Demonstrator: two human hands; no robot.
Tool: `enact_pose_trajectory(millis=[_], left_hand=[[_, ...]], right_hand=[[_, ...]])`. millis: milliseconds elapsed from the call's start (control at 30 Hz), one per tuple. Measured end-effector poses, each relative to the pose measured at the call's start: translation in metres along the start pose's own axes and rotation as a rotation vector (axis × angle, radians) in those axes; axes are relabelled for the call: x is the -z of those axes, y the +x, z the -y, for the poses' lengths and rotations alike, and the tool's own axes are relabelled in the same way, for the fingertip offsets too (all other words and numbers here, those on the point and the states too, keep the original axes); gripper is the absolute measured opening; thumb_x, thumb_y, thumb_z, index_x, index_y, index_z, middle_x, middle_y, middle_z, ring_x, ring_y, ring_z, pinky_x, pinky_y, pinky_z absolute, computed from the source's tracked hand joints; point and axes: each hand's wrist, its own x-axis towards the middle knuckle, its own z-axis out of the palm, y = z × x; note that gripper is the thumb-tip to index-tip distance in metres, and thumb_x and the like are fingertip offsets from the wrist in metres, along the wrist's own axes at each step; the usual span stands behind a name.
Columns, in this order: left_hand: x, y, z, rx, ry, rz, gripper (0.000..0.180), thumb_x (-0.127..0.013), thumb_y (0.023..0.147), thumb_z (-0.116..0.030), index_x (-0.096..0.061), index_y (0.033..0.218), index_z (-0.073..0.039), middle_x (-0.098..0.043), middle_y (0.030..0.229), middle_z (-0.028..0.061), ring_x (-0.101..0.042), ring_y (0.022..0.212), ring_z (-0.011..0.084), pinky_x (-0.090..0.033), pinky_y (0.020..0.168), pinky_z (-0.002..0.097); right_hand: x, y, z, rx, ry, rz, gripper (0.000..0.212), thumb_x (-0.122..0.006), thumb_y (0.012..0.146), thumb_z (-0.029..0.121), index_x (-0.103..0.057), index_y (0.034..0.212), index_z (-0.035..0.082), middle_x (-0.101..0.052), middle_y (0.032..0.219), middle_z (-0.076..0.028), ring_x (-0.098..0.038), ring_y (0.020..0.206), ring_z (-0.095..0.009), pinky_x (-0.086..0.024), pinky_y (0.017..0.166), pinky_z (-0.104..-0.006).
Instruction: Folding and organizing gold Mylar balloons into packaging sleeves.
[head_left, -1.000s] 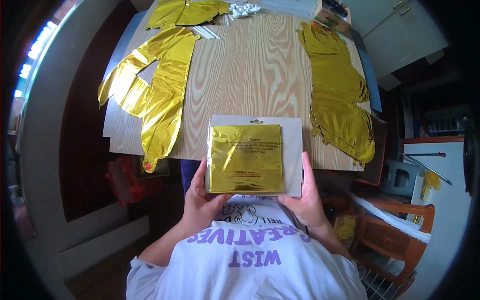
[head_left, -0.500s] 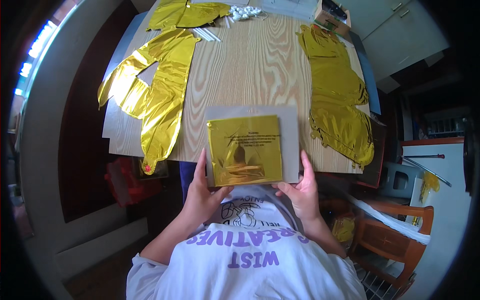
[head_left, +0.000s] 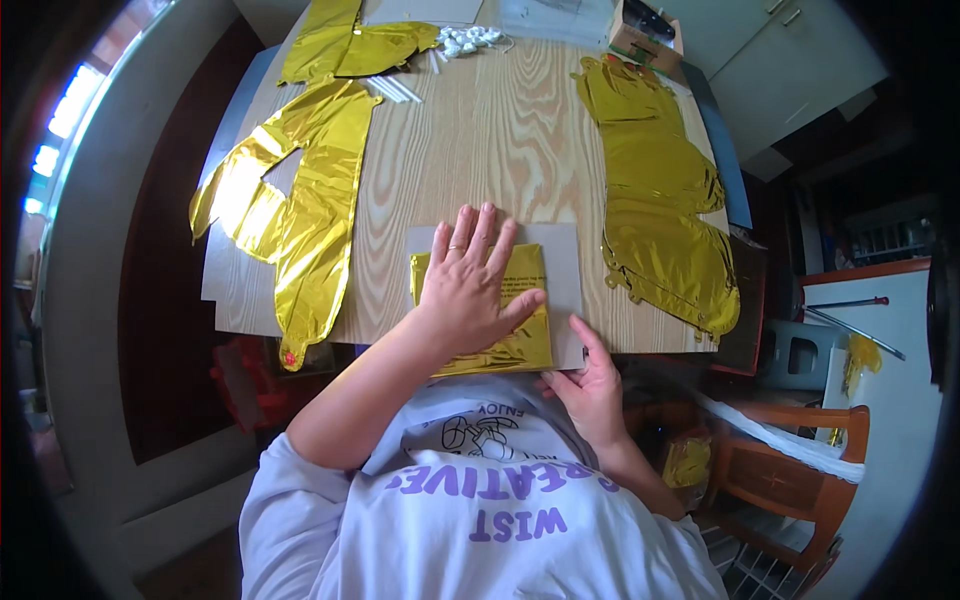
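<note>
A folded gold foil packet (head_left: 520, 340) lies on a grey card (head_left: 558, 262) at the near edge of the wooden table (head_left: 500, 140). My left hand (head_left: 470, 285) lies flat on the packet with fingers spread, pressing it down. My right hand (head_left: 588, 385) rests at the card's near right corner, its index finger touching the card's edge; it holds nothing. Part of the packet is hidden under my left hand.
Flat gold foil balloons lie on the table: a long one at left (head_left: 300, 220), another at the far left (head_left: 350, 40), a pile at right (head_left: 660, 210). White straws (head_left: 395, 90) and small white pieces (head_left: 470, 38) lie at the back. A wooden chair (head_left: 790, 470) stands at right.
The card with the gold packet was held up in both hands; now it lies on the table. My left hand has moved on top of it, and my right hand is at its corner.
</note>
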Motion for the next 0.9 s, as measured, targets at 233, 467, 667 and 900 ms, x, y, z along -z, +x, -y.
enact_pose_trajectory(millis=[233,467,667,900], left_hand=[[0.025,0.007,0.012,0.012,-0.349,0.005,0.077,-0.063,0.092,-0.054,-0.041,0.154,-0.014,-0.025,0.162,0.0289,-0.026,0.15,0.0433,-0.016,0.122,0.0537],[0.045,-0.122,0.027,-0.014,-0.303,-0.357,0.069,-0.087,0.073,-0.019,-0.057,0.133,0.0,-0.062,0.121,0.0216,-0.063,0.109,0.036,-0.055,0.09,0.041],[0.017,-0.153,0.004,0.46,-0.691,-0.217,0.084,-0.086,0.079,-0.012,-0.042,0.149,-0.002,-0.068,0.107,0.0176,-0.07,0.092,0.0259,-0.057,0.081,0.0361],[0.012,-0.148,0.008,0.342,-0.626,-0.257,0.067,-0.077,0.088,-0.005,-0.048,0.148,-0.006,-0.07,0.089,0.0142,-0.071,0.077,0.0219,-0.057,0.07,0.0315]], right_hand=[[0.004,-0.003,-0.004,0.054,0.03,0.039,0.073,-0.063,0.093,-0.009,-0.031,0.157,0.007,-0.064,0.126,-0.012,-0.069,0.094,-0.014,-0.059,0.082,-0.0291],[0.01,-0.003,0.0,0.026,-0.013,0.038,0.07,-0.064,0.095,-0.006,-0.033,0.156,0.005,-0.069,0.112,-0.008,-0.068,0.086,-0.01,-0.059,0.082,-0.0273],[0.012,-0.003,0.006,0.057,-0.058,0.105,0.067,-0.061,0.096,-0.006,-0.033,0.156,0.005,-0.071,0.106,-0.008,-0.068,0.089,-0.01,-0.058,0.085,-0.0268],[0.006,0.0,0.007,0.041,-0.071,-0.032,0.053,-0.065,0.096,0.0,-0.048,0.147,0.002,-0.073,0.094,-0.008,-0.068,0.076,-0.009,-0.057,0.072,-0.024]])
